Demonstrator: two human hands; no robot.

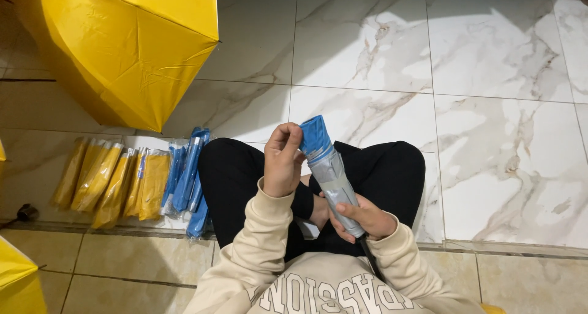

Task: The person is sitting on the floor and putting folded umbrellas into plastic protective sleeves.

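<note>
White marble floor tiles (490,124) fill the view from the head camera; I see a seated person in black trousers and a cream sweatshirt, legs crossed.

Left hand (283,164): grip pinched, fingertips pressed on the blue top edge of the sleeve. Right hand (366,219): grip wrapped around the lower end of the folded umbrella (331,173), near its dark handle.

Position: the umbrella is held tilted above the lap, between both hands, grey wrapped body with a blue sleeve (316,138) over its upper end.

Handling, my judgement: light, stiff along the shaft, soft and loose in the fabric folds; the sleeve material looks slick, so it may slide. Best hold is the firm lower shaft, with only fingertips on the sleeve rim.

Surroundings: an open yellow umbrella (131,51) lies at upper left. A row of packed yellow umbrellas (113,182) and packed blue umbrellas (187,179) rests on the floor beside the person's left knee.
</note>
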